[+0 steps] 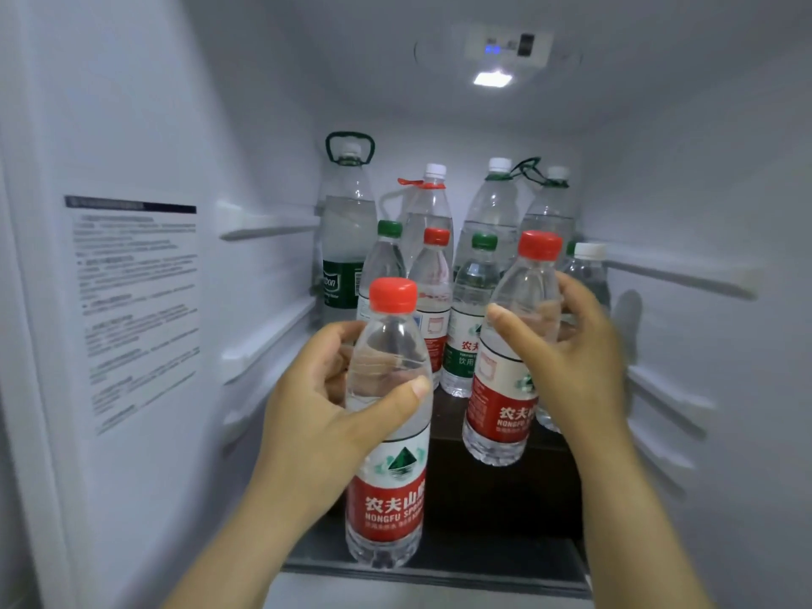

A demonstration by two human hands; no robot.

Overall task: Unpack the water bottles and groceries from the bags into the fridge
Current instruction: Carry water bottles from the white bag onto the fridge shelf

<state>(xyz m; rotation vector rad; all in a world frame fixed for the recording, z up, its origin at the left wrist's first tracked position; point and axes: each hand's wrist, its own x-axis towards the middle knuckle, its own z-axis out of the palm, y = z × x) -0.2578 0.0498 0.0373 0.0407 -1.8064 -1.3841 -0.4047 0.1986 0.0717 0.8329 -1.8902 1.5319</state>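
Observation:
I look into an open fridge. My left hand [320, 406] grips a red-capped, red-labelled water bottle [389, 490] by its upper body, its base near the front of the dark shelf [496, 498]. My right hand [571, 358] grips a second red-capped bottle [505, 389] around its shoulder, held upright a little above the shelf and farther in. Behind them stand several small bottles with green [472, 318] and red caps [433, 296], and at the back several large bottles [347, 239] with carry handles.
The white left fridge wall carries a printed label [136, 309] and shelf rails [268, 226]. Rails also run along the right wall [676, 279]. A lamp [493, 78] shines in the ceiling. The shelf's front edge [439, 573] lies below my hands.

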